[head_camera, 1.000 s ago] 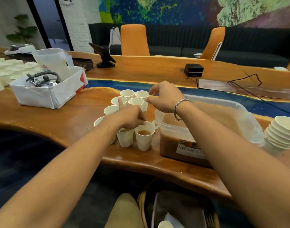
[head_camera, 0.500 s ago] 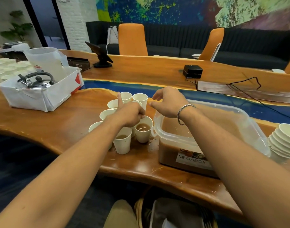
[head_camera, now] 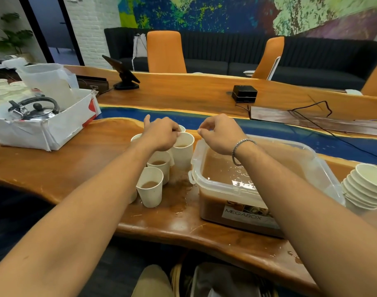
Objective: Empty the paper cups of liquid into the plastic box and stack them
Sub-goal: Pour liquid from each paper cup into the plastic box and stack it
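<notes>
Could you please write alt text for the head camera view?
A person's left hand pinches the rim of a paper cup of brown liquid beside a plastic box holding more; the right hand hovers empty over its corner.

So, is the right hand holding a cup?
No, the right hand hovers empty above the plastic box; the left hand grips a cup.
</notes>
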`<state>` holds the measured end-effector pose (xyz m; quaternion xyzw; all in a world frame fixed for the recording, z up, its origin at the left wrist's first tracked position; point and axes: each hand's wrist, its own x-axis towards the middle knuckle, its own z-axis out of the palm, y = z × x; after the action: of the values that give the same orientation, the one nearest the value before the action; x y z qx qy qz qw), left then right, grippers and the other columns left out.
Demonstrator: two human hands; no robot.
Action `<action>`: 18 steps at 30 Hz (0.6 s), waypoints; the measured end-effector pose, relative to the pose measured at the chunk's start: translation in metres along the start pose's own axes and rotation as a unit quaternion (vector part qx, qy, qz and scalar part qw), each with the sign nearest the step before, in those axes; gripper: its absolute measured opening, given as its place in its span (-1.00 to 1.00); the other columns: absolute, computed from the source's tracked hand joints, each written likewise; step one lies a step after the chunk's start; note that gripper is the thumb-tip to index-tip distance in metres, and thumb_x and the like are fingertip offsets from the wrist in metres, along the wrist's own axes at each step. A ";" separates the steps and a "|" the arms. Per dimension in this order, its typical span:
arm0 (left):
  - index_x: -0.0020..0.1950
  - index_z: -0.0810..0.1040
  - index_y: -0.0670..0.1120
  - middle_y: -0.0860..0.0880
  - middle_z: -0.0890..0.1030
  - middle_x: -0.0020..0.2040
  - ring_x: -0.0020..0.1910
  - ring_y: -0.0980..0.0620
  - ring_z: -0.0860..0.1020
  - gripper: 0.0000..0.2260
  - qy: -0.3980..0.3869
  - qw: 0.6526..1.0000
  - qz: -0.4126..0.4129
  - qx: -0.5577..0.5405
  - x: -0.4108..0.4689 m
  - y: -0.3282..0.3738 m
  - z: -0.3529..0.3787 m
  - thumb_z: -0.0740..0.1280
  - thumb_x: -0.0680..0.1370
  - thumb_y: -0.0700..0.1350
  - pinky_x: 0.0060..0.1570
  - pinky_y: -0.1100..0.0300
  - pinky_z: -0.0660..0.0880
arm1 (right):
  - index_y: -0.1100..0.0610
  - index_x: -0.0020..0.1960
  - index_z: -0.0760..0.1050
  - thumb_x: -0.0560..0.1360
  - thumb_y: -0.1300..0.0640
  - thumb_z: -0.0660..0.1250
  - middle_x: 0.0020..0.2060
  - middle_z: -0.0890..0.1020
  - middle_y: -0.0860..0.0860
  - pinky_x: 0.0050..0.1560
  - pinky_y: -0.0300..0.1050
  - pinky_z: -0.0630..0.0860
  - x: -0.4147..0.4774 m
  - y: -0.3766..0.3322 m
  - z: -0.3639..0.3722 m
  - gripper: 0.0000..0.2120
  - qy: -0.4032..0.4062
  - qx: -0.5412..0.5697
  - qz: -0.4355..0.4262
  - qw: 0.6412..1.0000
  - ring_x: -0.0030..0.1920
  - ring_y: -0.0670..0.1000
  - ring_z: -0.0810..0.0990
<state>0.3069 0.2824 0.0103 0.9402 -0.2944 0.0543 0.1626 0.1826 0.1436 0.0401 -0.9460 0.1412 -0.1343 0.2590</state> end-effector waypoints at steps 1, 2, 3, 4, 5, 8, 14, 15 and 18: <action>0.09 0.68 0.08 0.04 0.67 0.05 0.23 -0.07 0.51 -0.77 0.006 1.000 -0.003 -0.006 0.002 0.001 -0.007 0.21 0.67 -0.04 0.53 -0.17 -0.11 | 0.02 0.18 0.62 0.61 -0.04 0.30 0.12 0.64 -0.03 0.18 0.08 0.56 0.000 0.000 -0.001 -0.76 0.003 0.007 0.000 1.000 0.12 0.00 0.56; 0.09 0.68 0.08 0.05 0.67 0.05 0.23 -0.05 0.51 -0.77 0.010 1.000 -0.005 -0.010 0.004 0.002 -0.014 0.22 0.67 -0.04 0.52 -0.17 -0.07 | 0.02 0.21 0.61 0.60 -0.07 0.31 0.13 0.64 -0.03 0.17 0.07 0.56 0.000 -0.001 -0.002 -0.73 0.007 0.015 -0.001 1.000 0.13 0.00 0.56; 0.08 0.68 0.08 0.05 0.66 0.05 0.22 -0.05 0.52 -0.78 0.015 1.000 -0.005 -0.007 0.006 0.004 -0.023 0.22 0.67 -0.04 0.51 -0.17 -0.02 | 0.03 0.24 0.59 0.59 -0.09 0.33 0.14 0.63 -0.03 0.17 0.04 0.56 0.000 -0.002 -0.003 -0.69 0.008 0.026 -0.002 1.000 0.14 -0.01 0.56; 0.06 0.68 0.08 0.04 0.66 0.05 0.21 -0.06 0.52 -0.78 0.023 1.000 -0.004 0.000 0.008 0.008 -0.032 0.22 0.67 -0.05 0.49 -0.17 0.05 | 0.04 0.28 0.56 0.58 -0.11 0.34 0.16 0.62 -0.02 0.15 0.01 0.56 0.000 -0.003 -0.005 -0.65 0.008 0.043 -0.001 0.999 0.14 -0.01 0.56; 0.03 0.67 0.08 0.03 0.66 0.06 0.21 -0.07 0.52 -0.78 0.035 0.999 -0.003 0.009 0.009 0.012 -0.042 0.23 0.66 -0.07 0.45 -0.15 0.11 | 0.05 0.31 0.53 0.56 -0.11 0.36 0.17 0.60 -0.01 0.13 -0.03 0.55 -0.001 -0.005 -0.007 -0.61 0.007 0.061 -0.001 0.998 0.14 0.00 0.56; 0.00 0.65 0.09 0.02 0.65 0.06 0.16 -0.09 0.52 -0.81 0.067 0.997 0.000 0.028 0.014 0.028 -0.070 0.25 0.63 -0.10 0.29 -0.09 0.22 | 0.05 0.38 0.45 0.52 -0.12 0.43 0.20 0.58 0.02 0.03 -0.10 0.49 -0.003 -0.010 -0.013 -0.50 -0.002 0.102 0.003 0.995 0.12 0.00 0.54; 0.04 0.68 -0.01 -0.01 0.65 0.01 0.05 -0.10 0.56 -0.84 0.095 0.995 0.015 -0.016 0.011 0.073 -0.111 0.30 0.62 -0.10 0.22 -0.10 0.43 | 0.06 0.43 0.32 0.46 0.01 0.52 0.23 0.50 0.00 0.02 -0.11 0.43 -0.015 -0.016 -0.030 -0.37 0.007 0.172 -0.002 0.985 0.12 -0.01 0.48; 0.05 0.69 -0.03 -0.03 0.66 0.00 0.05 -0.11 0.57 -0.84 0.093 0.995 0.022 -0.029 0.009 0.083 -0.114 0.30 0.62 -0.11 0.23 -0.13 0.46 | 0.06 0.43 0.31 0.46 0.02 0.52 0.21 0.49 -0.02 0.02 -0.12 0.42 -0.018 -0.015 -0.034 -0.36 0.019 0.187 -0.004 0.982 0.12 -0.02 0.46; 0.06 0.69 -0.07 -0.06 0.65 0.02 0.05 -0.11 0.57 -0.82 0.077 0.994 0.035 -0.064 0.004 0.108 -0.116 0.28 0.62 -0.15 0.21 -0.14 0.50 | 0.06 0.42 0.31 0.45 0.05 0.53 0.19 0.48 -0.03 0.03 -0.13 0.45 -0.027 -0.008 -0.046 -0.36 0.051 0.233 0.006 0.971 0.14 -0.02 0.46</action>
<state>0.2476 0.2360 0.1493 0.9101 -0.3161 0.1136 0.2426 0.1438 0.1384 0.0770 -0.8507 0.1246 -0.2099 0.4656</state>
